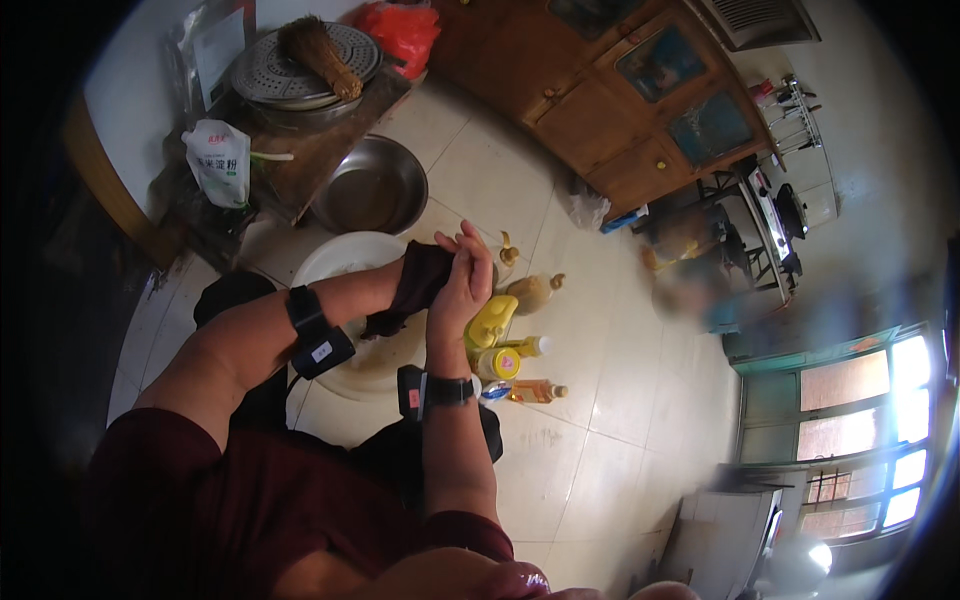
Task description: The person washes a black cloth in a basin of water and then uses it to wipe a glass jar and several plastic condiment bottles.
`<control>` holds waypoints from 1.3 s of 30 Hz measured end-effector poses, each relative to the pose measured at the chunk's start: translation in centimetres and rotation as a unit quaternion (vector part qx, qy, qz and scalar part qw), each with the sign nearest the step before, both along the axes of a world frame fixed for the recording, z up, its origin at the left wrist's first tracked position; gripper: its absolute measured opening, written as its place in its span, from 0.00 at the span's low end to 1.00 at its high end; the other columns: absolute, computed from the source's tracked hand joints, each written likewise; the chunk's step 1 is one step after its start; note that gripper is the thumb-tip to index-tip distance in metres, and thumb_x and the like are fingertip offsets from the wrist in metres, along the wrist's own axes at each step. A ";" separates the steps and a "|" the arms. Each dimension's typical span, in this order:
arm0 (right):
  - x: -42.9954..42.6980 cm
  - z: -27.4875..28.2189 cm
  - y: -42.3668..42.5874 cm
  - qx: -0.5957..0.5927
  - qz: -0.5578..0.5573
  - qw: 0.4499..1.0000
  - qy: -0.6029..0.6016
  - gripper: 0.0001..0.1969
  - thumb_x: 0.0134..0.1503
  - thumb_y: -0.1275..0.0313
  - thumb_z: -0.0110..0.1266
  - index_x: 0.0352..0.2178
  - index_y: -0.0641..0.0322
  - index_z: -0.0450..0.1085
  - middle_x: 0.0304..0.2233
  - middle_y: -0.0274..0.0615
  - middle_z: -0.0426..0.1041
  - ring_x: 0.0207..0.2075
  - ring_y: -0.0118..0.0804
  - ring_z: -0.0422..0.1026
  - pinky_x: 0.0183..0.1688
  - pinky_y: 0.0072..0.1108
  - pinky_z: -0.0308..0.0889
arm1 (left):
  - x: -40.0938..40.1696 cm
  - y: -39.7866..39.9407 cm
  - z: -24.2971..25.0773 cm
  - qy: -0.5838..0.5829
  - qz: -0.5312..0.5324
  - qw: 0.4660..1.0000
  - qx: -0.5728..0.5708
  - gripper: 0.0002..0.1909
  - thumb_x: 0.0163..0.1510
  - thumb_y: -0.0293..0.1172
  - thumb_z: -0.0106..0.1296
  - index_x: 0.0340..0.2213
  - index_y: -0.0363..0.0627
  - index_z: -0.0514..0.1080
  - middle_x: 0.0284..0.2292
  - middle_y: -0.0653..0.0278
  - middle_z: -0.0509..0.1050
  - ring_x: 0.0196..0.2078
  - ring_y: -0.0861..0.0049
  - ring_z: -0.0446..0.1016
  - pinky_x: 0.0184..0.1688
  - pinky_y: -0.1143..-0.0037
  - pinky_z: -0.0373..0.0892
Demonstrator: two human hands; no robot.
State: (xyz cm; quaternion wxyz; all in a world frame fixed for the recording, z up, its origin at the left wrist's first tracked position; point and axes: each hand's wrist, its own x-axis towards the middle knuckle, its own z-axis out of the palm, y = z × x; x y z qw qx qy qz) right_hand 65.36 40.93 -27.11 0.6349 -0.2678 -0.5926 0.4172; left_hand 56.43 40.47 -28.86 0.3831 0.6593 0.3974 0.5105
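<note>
A dark wet-looking cloth (pixel 424 277) is bunched between my hands, above a white basin (pixel 315 262) on the floor. My left hand (pixel 400 283) reaches in from the left and is mostly covered by the cloth, held in it. My right hand (pixel 465 289) presses against the cloth's right end, its fingers pointing up and partly overlapping the left hand. Part of the cloth hangs down over the basin, where some liquid shows. Each wrist wears a black band with a small box. Which fingers pinch the cloth is hidden.
Right of the basin stand a yellow bottle (pixel 491 319), a yellow-lidded jar (pixel 501 364), an amber bottle (pixel 534 391) and a pump bottle (pixel 531 292). Beyond lies a steel basin (pixel 375 187). A low wooden table (pixel 300 169) holds steamer trays (pixel 262 71), a straw brush (pixel 319 52) and a white pouch (pixel 221 169).
</note>
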 end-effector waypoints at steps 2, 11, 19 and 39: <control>0.2 0.7 0.3 0.028 -0.011 0.999 -0.032 0.08 0.57 0.83 0.38 0.35 0.68 0.65 0.44 0.54 0.67 0.41 0.36 0.71 0.49 0.25 0.61 | 0.2 0.2 0.7 0.026 0.035 0.998 0.044 0.07 0.45 0.33 0.48 0.18 0.45 0.67 0.19 0.60 0.68 0.22 0.72 0.70 0.23 0.76 0.64; 1.7 0.0 1.0 0.172 -0.172 0.927 -0.286 0.16 0.58 0.74 0.41 0.48 0.65 0.59 0.42 0.51 0.67 0.36 0.38 0.72 0.38 0.21 0.66 | -3.6 0.8 2.2 0.353 0.219 0.884 0.216 0.06 0.46 0.31 0.47 0.22 0.43 0.69 0.21 0.57 0.71 0.25 0.69 0.73 0.25 0.74 0.67; 2.4 3.9 -0.8 -0.162 0.282 0.945 0.025 0.38 0.56 0.40 0.25 0.58 0.55 0.42 0.55 0.52 0.57 0.19 0.25 0.69 0.14 0.07 0.55 | -4.3 1.6 -2.3 0.054 -0.124 0.984 -0.116 0.07 0.50 0.33 0.46 0.24 0.43 0.69 0.21 0.64 0.70 0.24 0.78 0.71 0.25 0.78 0.66; -0.7 -0.1 -0.4 -0.069 -0.028 0.997 -0.031 0.14 0.59 0.72 0.36 0.37 0.67 0.69 0.35 0.44 0.71 0.38 0.38 0.69 0.45 0.24 0.62 | -0.2 0.8 -0.8 0.345 0.028 0.932 0.107 0.05 0.43 0.31 0.48 0.25 0.44 0.69 0.24 0.60 0.71 0.30 0.71 0.71 0.30 0.74 0.65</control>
